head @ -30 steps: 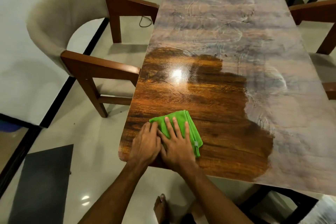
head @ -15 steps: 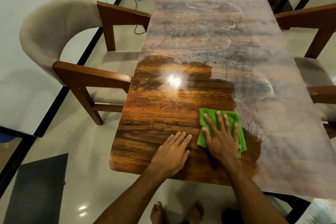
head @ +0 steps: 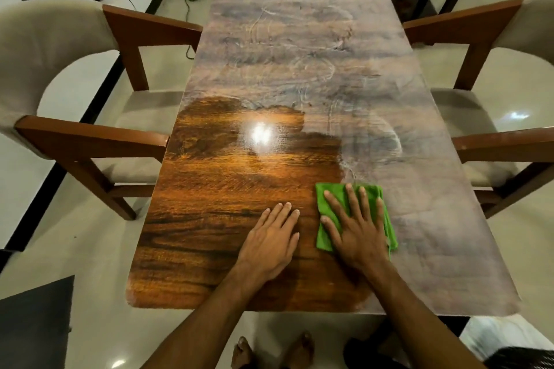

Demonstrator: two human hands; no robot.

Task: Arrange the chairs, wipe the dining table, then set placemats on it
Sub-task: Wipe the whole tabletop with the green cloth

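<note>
Midway through wiping, by the look of it. Table (head: 299, 54): near-left part dark and glossy, far end and right side dull with a streaked film, so more than half left to wipe. Chairs (head: 60, 93) tucked in on both sides; arranging seemingly done. No placemats in sight; that step not begun. Right hand (head: 358, 234) flat, fingers spread, pressing cloth (head: 325, 241) at the clean-dull border. Left hand (head: 269, 244) flat on bare wood, fingers open, holding nothing.
</note>
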